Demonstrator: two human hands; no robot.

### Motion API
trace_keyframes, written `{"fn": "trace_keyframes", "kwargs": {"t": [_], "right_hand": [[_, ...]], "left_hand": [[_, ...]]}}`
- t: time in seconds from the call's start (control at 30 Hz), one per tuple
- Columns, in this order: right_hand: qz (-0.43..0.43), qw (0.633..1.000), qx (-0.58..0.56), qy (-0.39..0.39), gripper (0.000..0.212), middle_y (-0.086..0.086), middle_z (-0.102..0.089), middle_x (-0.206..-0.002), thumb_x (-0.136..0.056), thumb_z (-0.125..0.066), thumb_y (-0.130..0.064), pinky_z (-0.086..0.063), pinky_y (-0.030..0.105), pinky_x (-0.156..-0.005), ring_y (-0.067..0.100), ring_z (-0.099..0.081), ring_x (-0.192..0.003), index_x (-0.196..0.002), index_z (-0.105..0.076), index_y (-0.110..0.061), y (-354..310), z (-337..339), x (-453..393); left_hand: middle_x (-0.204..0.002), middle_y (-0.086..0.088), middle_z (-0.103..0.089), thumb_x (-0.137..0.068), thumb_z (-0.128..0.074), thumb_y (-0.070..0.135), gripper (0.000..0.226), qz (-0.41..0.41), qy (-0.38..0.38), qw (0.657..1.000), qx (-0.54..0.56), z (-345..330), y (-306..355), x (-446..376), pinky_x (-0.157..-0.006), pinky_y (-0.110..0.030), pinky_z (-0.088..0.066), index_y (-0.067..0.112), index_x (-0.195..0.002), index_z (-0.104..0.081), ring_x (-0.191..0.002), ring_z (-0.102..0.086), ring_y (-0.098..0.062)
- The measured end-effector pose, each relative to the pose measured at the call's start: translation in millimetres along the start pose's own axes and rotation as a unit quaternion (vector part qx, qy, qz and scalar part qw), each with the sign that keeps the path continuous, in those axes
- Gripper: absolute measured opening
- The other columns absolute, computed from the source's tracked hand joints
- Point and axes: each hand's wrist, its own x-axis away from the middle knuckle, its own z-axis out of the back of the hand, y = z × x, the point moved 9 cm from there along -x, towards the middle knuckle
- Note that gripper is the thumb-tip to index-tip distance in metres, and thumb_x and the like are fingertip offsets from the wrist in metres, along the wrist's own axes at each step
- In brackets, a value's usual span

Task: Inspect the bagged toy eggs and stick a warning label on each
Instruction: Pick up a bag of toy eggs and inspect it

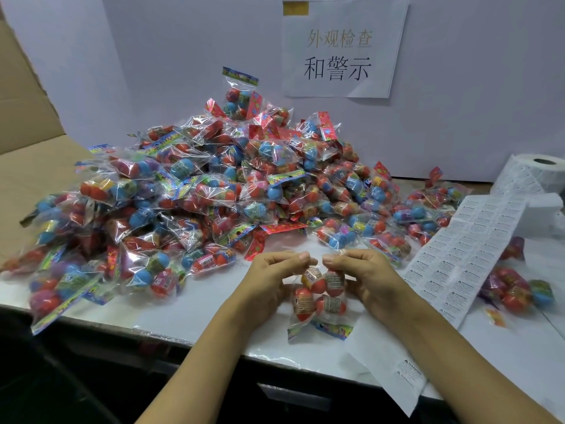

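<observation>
A clear bag of red toy eggs point(318, 296) hangs upside down over the table's front edge, its printed header card at the bottom. My left hand point(275, 275) pinches the bag's upper edge from the left. My right hand point(363, 276) pinches the same edge from the right. A long strip of white warning labels point(458, 255) runs from a label roll point(538, 174) at the right down past my right forearm and over the table edge. A big heap of bagged eggs point(198, 194) fills the table behind and to the left.
A few bagged eggs point(516, 290) lie apart at the right, beyond the label strip. A paper sign point(342, 47) with printed characters hangs on the white back wall. Brown cardboard point(27, 117) stands at the left. The table's front edge point(183, 335) drops to darkness.
</observation>
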Motion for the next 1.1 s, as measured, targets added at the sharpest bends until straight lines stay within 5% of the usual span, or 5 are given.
{"fn": "trace_keyframes", "kwargs": {"t": [0.4,0.57,0.77,0.97,1.1], "right_hand": [[0.001,0.998,-0.062,-0.024,0.022,0.013,-0.074,-0.096,-0.072,-0.077,-0.021,-0.045,0.040,-0.082,0.022,-0.065,-0.091,-0.087,-0.081,-0.006,-6.7,0.5,3.0],[0.003,0.997,-0.075,0.017,0.024,0.006,-0.076,-0.091,-0.072,-0.068,-0.025,-0.043,0.040,-0.082,0.021,-0.064,-0.089,-0.084,-0.082,-0.010,-5.0,9.9,2.5],[0.032,0.998,-0.042,0.022,0.022,0.004,-0.072,-0.087,-0.076,-0.077,-0.036,-0.051,0.040,-0.078,0.019,-0.067,-0.084,-0.083,-0.082,-0.016,-10.7,10.5,4.2],[0.037,0.998,0.041,-0.006,0.042,0.006,-0.070,-0.074,-0.063,-0.082,-0.050,-0.047,0.025,-0.052,0.016,-0.064,-0.070,-0.078,-0.077,-0.011,-7.1,-4.8,8.4],[0.041,0.998,0.042,-0.020,0.037,0.005,-0.070,-0.073,-0.069,-0.087,-0.046,-0.044,0.022,-0.051,0.013,-0.063,-0.066,-0.077,-0.077,-0.012,-8.8,-5.8,9.2]], "left_hand": [[-0.102,-0.026,-0.074,-0.096,-0.059,0.029,0.034,0.036,0.001,0.992,0.118,-3.1,-0.8,-0.3,-0.077,-0.046,-0.063,0.003,-0.090,-0.080,-0.090,-0.073,-0.036],[-0.095,-0.015,-0.072,-0.089,-0.068,0.051,0.048,0.042,0.009,0.997,0.057,-3.9,-2.6,1.7,-0.065,-0.039,-0.062,0.005,-0.106,-0.070,-0.087,-0.073,-0.027],[-0.093,-0.013,-0.073,-0.080,-0.082,0.025,0.019,-0.015,-0.037,0.999,0.001,-8.3,4.8,4.1,-0.064,-0.038,-0.060,0.011,-0.091,-0.078,-0.085,-0.073,-0.027],[-0.086,-0.016,-0.069,-0.089,-0.072,0.010,0.004,-0.044,-0.001,0.999,0.008,-0.1,4.6,0.3,-0.060,-0.034,-0.057,0.013,-0.087,-0.074,-0.083,-0.068,-0.033],[-0.094,-0.018,-0.074,-0.080,-0.081,0.005,0.040,-0.074,-0.057,0.995,-0.023,-13.3,9.0,7.8,-0.068,-0.035,-0.060,-0.003,-0.114,-0.061,-0.085,-0.075,-0.030]]}}
